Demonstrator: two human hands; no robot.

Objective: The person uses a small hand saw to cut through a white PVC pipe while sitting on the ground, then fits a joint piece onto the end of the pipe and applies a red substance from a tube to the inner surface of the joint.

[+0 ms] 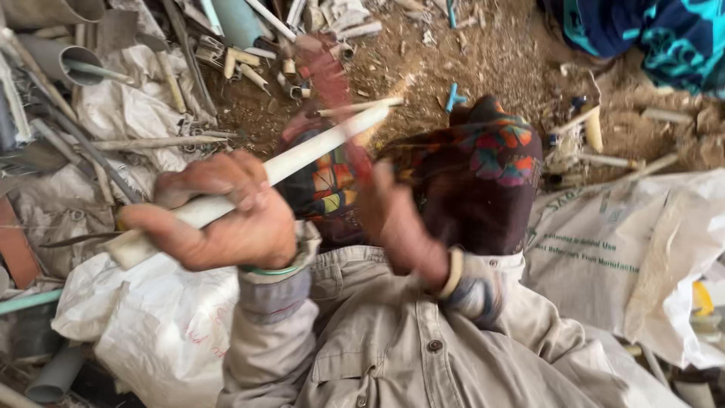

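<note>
Left hand (215, 215) is clenched around a white plastic pipe (302, 155) angled over the lap. Right hand (393, 219), blurred beside the pipe, grips a reddish tool (332, 75). A steady pipe likely helps; scrap pipes (68, 60) lie beyond.

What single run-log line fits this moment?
left hand: grips white pipe | right hand: blurred, swinging reddish tool | ground: scrap pipes, sacks

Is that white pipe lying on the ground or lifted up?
Lifted: the left hand grips the white pipe, which slants upward above the lap, off the ground.
</note>
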